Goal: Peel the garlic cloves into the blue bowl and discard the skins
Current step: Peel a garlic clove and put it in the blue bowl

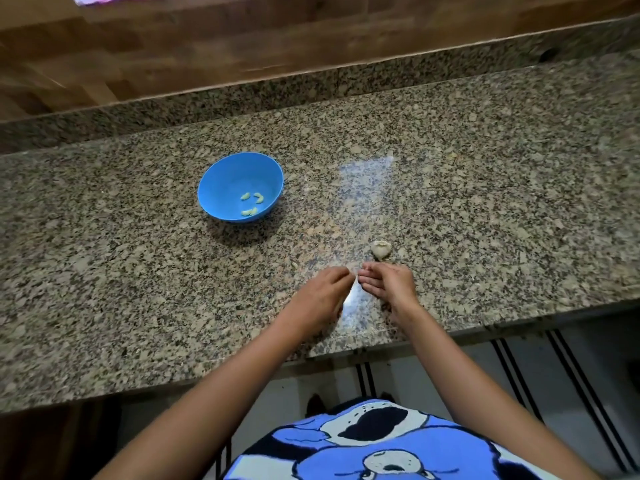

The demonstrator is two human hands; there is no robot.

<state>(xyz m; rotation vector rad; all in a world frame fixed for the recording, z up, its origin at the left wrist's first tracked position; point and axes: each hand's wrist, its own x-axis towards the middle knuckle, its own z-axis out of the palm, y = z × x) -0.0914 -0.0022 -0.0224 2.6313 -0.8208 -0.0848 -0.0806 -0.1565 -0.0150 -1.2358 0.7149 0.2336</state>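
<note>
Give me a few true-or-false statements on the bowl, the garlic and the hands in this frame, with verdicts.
1. The blue bowl holds a few peeled cloves. True.
2. The garlic head lies inside the bowl. False: it sits on the counter, just beyond the right hand.
3. The left hand and the right hand are close together, fingertips nearly meeting. True.
4. The left hand rests on the bowl's rim. False: it is well apart from the bowl, over the counter's near part.
</note>
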